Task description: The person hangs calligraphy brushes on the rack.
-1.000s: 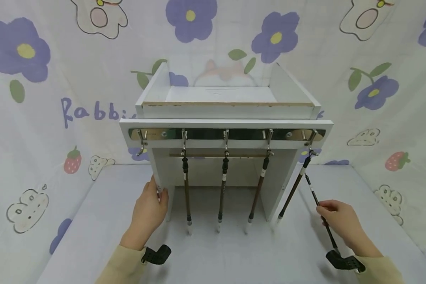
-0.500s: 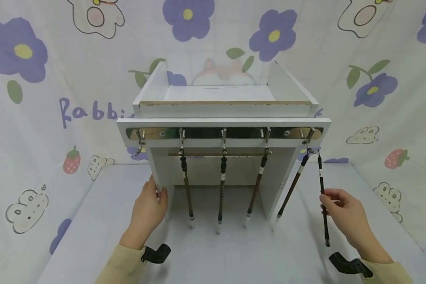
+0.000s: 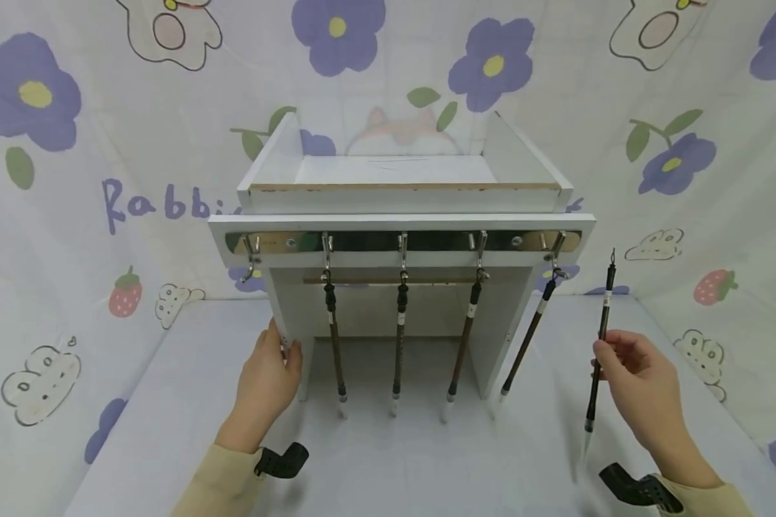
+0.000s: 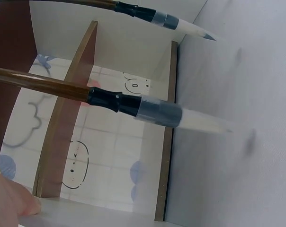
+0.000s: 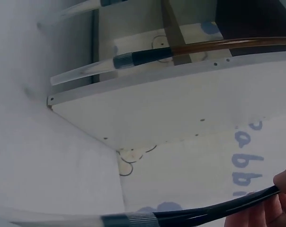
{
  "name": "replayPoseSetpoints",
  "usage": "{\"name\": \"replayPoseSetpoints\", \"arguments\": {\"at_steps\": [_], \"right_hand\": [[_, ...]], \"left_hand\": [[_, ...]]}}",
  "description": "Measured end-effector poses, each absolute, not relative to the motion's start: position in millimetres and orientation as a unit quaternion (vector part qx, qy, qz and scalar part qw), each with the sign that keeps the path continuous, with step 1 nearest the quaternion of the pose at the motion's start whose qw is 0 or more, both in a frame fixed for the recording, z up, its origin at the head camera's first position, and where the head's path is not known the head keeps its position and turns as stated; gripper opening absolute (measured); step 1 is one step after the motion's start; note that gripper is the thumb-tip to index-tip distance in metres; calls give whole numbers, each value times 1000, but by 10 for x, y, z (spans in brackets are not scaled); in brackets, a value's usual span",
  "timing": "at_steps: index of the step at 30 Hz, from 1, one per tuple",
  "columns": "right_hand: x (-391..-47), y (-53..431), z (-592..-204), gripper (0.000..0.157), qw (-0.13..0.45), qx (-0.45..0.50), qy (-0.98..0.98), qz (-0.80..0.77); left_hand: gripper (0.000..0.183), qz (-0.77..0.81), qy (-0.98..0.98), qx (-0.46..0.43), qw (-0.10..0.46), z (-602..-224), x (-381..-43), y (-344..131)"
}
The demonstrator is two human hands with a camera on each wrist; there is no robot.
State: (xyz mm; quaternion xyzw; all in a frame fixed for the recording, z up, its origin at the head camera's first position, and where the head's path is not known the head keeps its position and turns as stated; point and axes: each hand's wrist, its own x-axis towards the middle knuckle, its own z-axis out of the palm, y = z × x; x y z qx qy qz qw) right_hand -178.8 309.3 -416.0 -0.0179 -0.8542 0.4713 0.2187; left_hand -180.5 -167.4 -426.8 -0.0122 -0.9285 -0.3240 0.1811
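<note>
On the right, my right hand (image 3: 643, 391) pinches a dark calligraphy brush (image 3: 610, 287) at mid-handle, its hanging loop up and its pale tip down. In the right wrist view this brush (image 5: 200, 215) crosses the bottom, capped end to the left. My left hand (image 3: 266, 377) grips the left side panel (image 3: 284, 309) of a small white shelf, thumb at the front edge. Several calligraphy brushes (image 3: 399, 345) hang by their loops from a metal hook rail (image 3: 368, 241) on the shelf's front. The leftmost hook (image 3: 248, 264) bears no brush.
The white shelf (image 3: 401, 221) has an open tray on top and stands on a pale table (image 3: 187, 402). Behind it hangs a cloth (image 3: 52, 251) printed with flowers and rabbits. The rightmost hanging brush (image 3: 528, 343) slants between the shelf and my right hand.
My right hand has carried its brush up and to the right, from beneath the rightmost hook to well beside the rail. My left hand stays on the side panel.
</note>
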Motion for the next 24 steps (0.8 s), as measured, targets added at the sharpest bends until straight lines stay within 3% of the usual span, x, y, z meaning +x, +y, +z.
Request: {"name": "replayPoseSetpoints", "arguments": {"at_steps": [10,24], "right_hand": [[-1670,2963,-4029,19,282,-3,-823,492],[-1545,2717,-3777,22,375,117,-768,506]], "left_hand": [[45,-323,-929,-10,182,-4272,-1805,-1687],[44,-320,-931,-9,176,-4295,-1827,-1689]]}}
